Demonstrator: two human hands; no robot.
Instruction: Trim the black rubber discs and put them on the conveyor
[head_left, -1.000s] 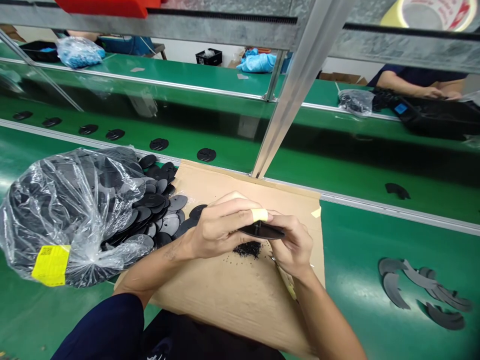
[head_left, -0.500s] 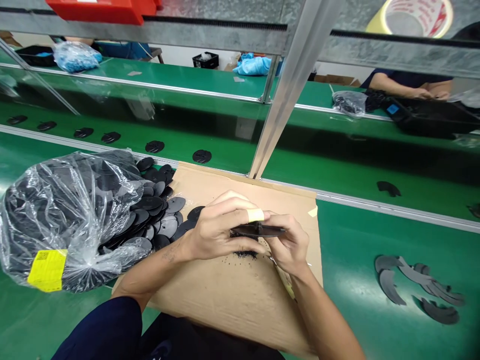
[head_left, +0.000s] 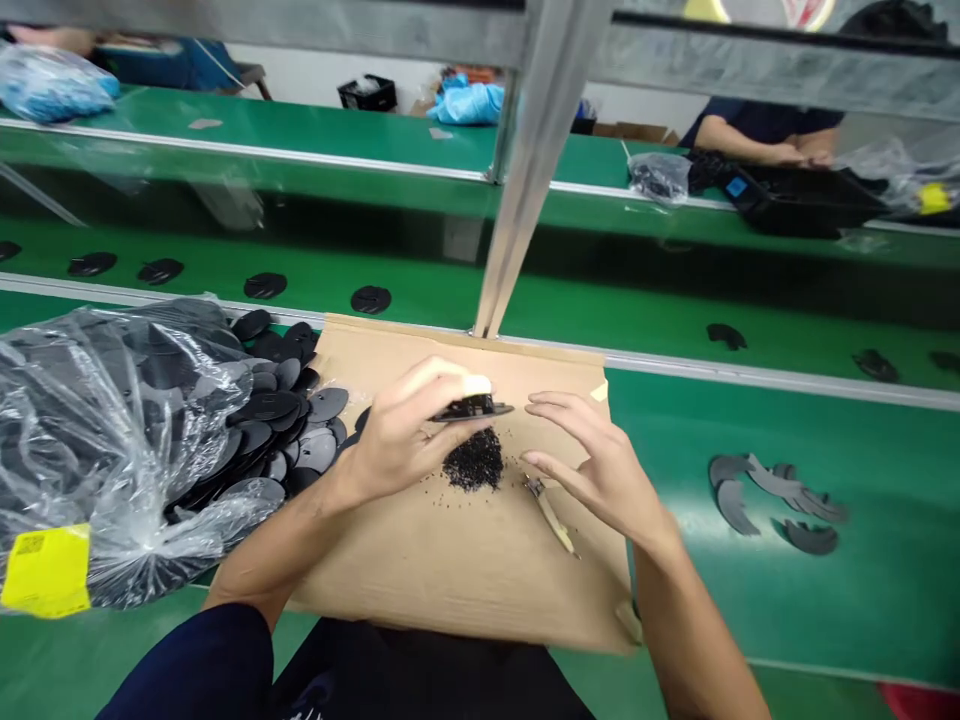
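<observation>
Left grip (head_left: 409,430) clamped on a flat black plastic disc (head_left: 472,408), held edge-on between thumb and fingers, a strip of pale tape (head_left: 477,385) around one finger. Disc just above a heap of black granules (head_left: 471,460), probably held there so crumbs drop onto one spot. Right grip (head_left: 592,460) open, fingers spread, nothing in it, just beside a small tan-handled craft knife (head_left: 547,512) lying on a brown cardboard sheet (head_left: 450,575). Sheet apparently laid over the green belt surface (head_left: 750,600) to catch loose bits. Left of the hands, a loose heap of black discs (head_left: 281,430) spilling from a clear plastic bag (head_left: 112,440) with a yellow barcode label (head_left: 46,570), likely kept close for quick reach. To the right, curved dark grey offcuts (head_left: 772,500) on the green surface. Farther off, a spaced row of black discs (head_left: 371,299) on a second green belt; a co-worker's hands (head_left: 780,155) beside a black case (head_left: 802,200).
</observation>
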